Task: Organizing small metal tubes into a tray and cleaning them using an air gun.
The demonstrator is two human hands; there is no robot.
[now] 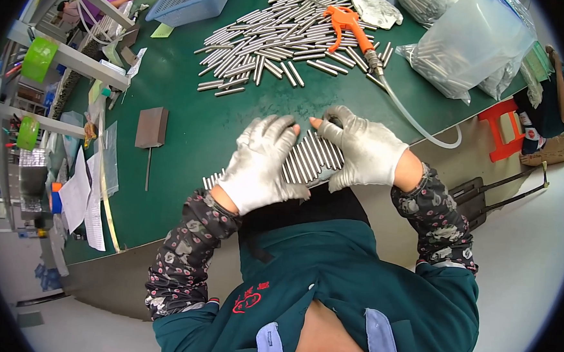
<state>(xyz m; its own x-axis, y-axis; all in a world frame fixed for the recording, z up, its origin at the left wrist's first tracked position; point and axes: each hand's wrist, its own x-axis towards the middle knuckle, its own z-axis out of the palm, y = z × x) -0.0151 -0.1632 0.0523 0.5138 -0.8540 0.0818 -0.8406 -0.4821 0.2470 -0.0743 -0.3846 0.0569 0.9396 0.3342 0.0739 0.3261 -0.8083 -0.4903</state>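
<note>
Short shiny metal rods (310, 158) lie side by side in a row near the table's front edge, between my two gloved hands. My left hand (260, 158), in a whitish glove with bare fingertips, spans the row's left end, fingers on the far side and thumb on the near side. At the right end my right hand (366, 149) holds the row likewise, index finger bent and thumb near the edge. A few more rod ends (209, 180) show left of my left wrist; what lies beneath that hand is hidden.
A heap of loose rods (277, 37) covers the far middle of the green table (188, 122). Beside it lie an orange air gun (349, 28) with hose and a white cloth (377, 11). Plastic bags (467, 45), a blue basket (196, 0) and a brown block (151, 127) stand around.
</note>
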